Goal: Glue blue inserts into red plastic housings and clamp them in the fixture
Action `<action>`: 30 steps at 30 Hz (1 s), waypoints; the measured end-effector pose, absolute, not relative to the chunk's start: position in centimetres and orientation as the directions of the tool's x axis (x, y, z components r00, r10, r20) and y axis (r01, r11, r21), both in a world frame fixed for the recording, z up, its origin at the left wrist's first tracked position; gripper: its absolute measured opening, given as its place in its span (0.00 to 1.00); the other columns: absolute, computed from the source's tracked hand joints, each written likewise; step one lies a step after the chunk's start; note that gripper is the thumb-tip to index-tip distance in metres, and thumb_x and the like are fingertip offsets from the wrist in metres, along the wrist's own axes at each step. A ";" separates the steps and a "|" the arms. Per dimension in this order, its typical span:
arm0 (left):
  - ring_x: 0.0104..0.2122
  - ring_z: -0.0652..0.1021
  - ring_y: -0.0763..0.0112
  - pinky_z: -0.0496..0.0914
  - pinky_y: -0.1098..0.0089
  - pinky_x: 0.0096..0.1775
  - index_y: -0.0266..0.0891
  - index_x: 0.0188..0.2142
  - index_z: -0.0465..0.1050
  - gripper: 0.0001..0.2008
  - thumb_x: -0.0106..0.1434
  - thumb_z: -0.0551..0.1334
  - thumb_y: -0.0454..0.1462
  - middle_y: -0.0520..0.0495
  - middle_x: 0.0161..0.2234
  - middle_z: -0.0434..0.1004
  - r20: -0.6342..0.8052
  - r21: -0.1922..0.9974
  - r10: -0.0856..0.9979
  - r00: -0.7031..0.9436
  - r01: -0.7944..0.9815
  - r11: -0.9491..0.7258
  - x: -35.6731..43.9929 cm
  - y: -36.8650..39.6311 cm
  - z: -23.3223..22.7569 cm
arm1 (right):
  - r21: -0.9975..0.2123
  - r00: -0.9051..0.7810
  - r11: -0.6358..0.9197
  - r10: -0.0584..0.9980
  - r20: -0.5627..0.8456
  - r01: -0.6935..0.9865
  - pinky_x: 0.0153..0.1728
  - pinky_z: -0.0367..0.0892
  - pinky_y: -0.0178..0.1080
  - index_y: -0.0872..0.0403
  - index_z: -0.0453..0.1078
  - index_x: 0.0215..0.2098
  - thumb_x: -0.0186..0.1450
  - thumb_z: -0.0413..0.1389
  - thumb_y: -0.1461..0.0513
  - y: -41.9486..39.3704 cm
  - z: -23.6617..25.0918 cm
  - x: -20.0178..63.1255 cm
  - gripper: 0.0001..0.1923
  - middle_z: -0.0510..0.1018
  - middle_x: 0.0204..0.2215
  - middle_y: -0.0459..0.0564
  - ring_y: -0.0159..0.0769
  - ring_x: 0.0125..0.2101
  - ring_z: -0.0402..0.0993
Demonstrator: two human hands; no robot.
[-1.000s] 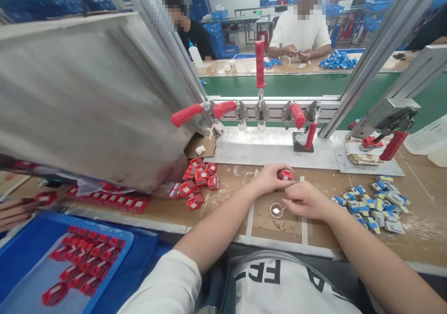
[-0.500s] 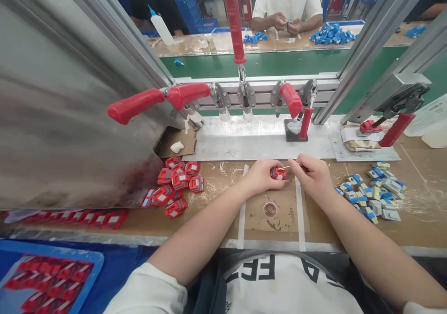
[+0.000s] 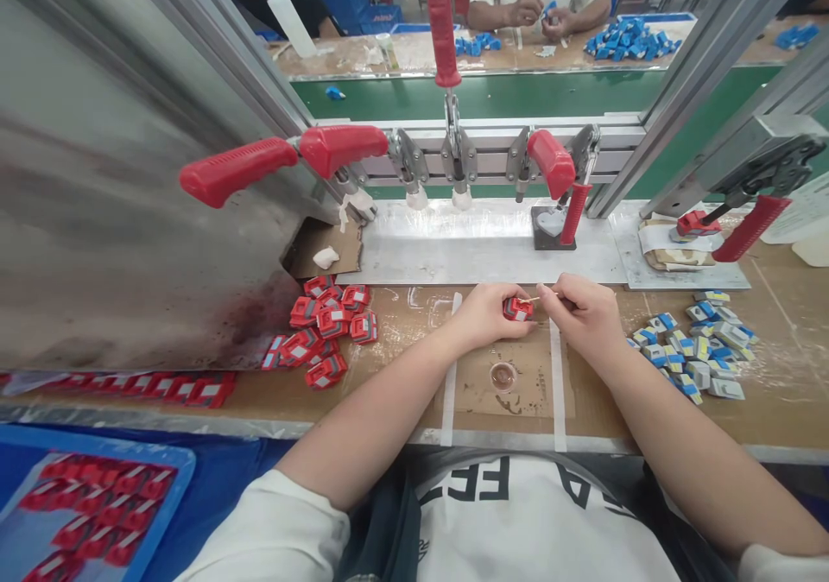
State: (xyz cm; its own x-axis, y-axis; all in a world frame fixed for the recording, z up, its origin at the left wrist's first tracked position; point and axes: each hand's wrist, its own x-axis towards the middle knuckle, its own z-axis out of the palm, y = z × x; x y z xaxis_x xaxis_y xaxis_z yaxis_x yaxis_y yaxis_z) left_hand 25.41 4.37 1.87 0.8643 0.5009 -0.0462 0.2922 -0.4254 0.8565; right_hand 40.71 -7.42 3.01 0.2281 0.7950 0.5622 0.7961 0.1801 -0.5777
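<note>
My left hand is closed around a small red plastic part with a grey band, holding it just above the bench. Between the fingertips of my right hand is a thin wooden stick, its tip at the hollow top of the red part. What the tip touches is too small to make out. Below my hands, a small round dish of brownish liquid rests on a stained cardboard piece between two white tape strips.
Red parts lie heaped at left; white, blue and yellow blocks at right. Red-handled toggle clamps stand over a metal plate behind my hands. A blue tray holds red parts at lower left. Across, a co-worker's hands hold a blue piece.
My view has tilted and shifted slightly. Both hands keep their grip, with the stick still at the red part. The co-worker's hands have moved a little with the blue piece.
</note>
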 end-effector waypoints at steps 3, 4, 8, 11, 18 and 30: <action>0.27 0.71 0.72 0.63 0.72 0.32 0.40 0.33 0.78 0.11 0.52 0.72 0.41 0.55 0.26 0.74 -0.055 0.867 0.512 0.858 0.295 -0.401 25.3 4.3 1.9 | -0.557 0.228 0.176 0.782 0.580 0.812 0.23 0.51 0.35 0.52 0.54 0.22 0.70 0.57 0.64 -7.5 3.0 40.8 0.21 0.57 0.18 0.39 0.28 0.20 0.52; 0.27 0.71 0.72 0.63 0.72 0.32 0.40 0.33 0.78 0.11 0.52 0.72 0.41 0.55 0.26 0.75 -0.055 0.871 0.513 0.856 0.293 -0.396 25.3 4.3 1.9 | -0.549 0.227 0.174 0.778 0.586 0.817 0.23 0.51 0.36 0.51 0.54 0.22 0.70 0.57 0.64 -7.5 3.0 40.8 0.21 0.56 0.18 0.39 0.28 0.20 0.51; 0.28 0.72 0.72 0.63 0.71 0.32 0.40 0.33 0.76 0.10 0.52 0.71 0.40 0.55 0.27 0.74 -0.030 0.871 0.510 0.860 0.272 -0.409 25.3 4.4 1.6 | -0.533 0.227 0.166 0.773 0.593 0.829 0.23 0.50 0.36 0.51 0.51 0.22 0.68 0.57 0.65 -7.7 3.1 41.0 0.22 0.55 0.18 0.39 0.28 0.20 0.50; 0.31 0.74 0.70 0.65 0.71 0.34 0.40 0.34 0.75 0.09 0.53 0.70 0.37 0.54 0.31 0.76 0.020 0.860 0.502 0.865 0.241 -0.449 25.3 4.4 1.4 | -0.565 0.233 0.197 0.766 0.599 0.801 0.23 0.49 0.36 0.51 0.52 0.21 0.68 0.57 0.65 -7.9 3.4 40.8 0.22 0.55 0.18 0.39 0.28 0.20 0.50; 0.41 0.79 0.65 0.70 0.67 0.45 0.41 0.43 0.75 0.15 0.55 0.67 0.31 0.49 0.42 0.81 0.098 0.875 0.455 0.885 0.141 -0.464 25.4 4.7 1.1 | -0.627 -0.181 0.512 0.838 0.515 0.587 0.24 0.52 0.34 0.52 0.57 0.22 0.69 0.56 0.65 -8.6 3.1 38.9 0.19 0.60 0.18 0.39 0.27 0.20 0.54; 0.39 0.79 0.68 0.70 0.70 0.42 0.41 0.43 0.77 0.12 0.58 0.66 0.33 0.52 0.39 0.82 0.041 0.891 0.476 0.878 0.184 -0.416 25.2 4.6 1.4 | -0.603 -0.371 0.506 0.863 0.344 0.617 0.24 0.47 0.36 0.52 0.54 0.20 0.70 0.56 0.62 -8.5 2.3 38.3 0.22 0.60 0.18 0.40 0.28 0.20 0.53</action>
